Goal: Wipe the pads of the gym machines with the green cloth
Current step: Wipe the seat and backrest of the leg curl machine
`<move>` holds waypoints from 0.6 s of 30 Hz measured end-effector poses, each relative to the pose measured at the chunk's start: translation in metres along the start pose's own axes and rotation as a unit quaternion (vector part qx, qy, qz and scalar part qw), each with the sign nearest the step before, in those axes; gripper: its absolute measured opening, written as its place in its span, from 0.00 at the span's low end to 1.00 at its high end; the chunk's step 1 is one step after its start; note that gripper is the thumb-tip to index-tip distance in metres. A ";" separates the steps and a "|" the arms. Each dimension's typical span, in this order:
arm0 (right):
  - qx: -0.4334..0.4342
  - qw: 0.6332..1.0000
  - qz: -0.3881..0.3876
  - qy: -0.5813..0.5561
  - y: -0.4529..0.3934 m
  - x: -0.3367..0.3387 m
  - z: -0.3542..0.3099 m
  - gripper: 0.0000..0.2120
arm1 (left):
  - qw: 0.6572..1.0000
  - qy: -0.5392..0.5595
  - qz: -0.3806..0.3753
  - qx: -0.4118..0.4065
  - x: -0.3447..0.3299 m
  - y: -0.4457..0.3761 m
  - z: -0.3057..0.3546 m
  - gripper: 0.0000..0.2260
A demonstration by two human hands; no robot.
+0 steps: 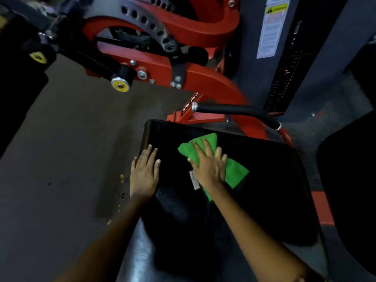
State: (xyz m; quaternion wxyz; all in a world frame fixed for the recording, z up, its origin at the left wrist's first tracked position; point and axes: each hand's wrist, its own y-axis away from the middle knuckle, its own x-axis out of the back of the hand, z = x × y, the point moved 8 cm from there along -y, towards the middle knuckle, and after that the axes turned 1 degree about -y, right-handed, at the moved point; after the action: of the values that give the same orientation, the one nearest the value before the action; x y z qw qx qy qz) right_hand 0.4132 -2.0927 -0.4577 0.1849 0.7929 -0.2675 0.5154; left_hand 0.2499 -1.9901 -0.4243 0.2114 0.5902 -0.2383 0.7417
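Wiping underway — your right hand (209, 169) presses the green cloth (236, 171) flat-fingered on the black seat pad (264, 180); left hand (144, 171) flat, bracing its edge. Near part unwiped, I judge — other pads remain.

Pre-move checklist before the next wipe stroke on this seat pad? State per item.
1. Green cloth lies flat on the black seat pad: ok.
2. Right hand presses on the cloth, fingers straight: ok.
3. Left hand rests on the pad's left edge, clear of the cloth: ok.
4. Bare pad ahead of the cloth toward the far edge: ok.
5. Black handle bar beyond the pad, apart from both hands: ok.
6. Pad already clean where wiped: cannot tell, too dark.
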 end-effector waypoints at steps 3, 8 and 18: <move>0.150 0.988 0.028 -0.002 0.048 -0.002 -0.014 0.25 | 1.000 0.000 -0.013 -0.010 -0.005 -0.002 -0.003 0.23; 0.129 0.990 0.050 0.026 0.054 0.009 0.054 0.24 | 0.993 -0.004 -0.019 0.115 -0.008 -0.006 0.021 0.21; 0.121 0.990 0.063 0.043 0.046 0.014 0.090 0.25 | 0.999 -0.052 0.006 0.006 -0.050 0.030 0.110 0.24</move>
State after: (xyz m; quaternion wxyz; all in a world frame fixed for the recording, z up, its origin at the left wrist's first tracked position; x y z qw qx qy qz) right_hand 0.4545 -2.1835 -0.4797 0.0660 0.7682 -0.2449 0.5879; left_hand 0.3277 -2.0820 -0.4550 0.1911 0.6278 -0.2479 0.7127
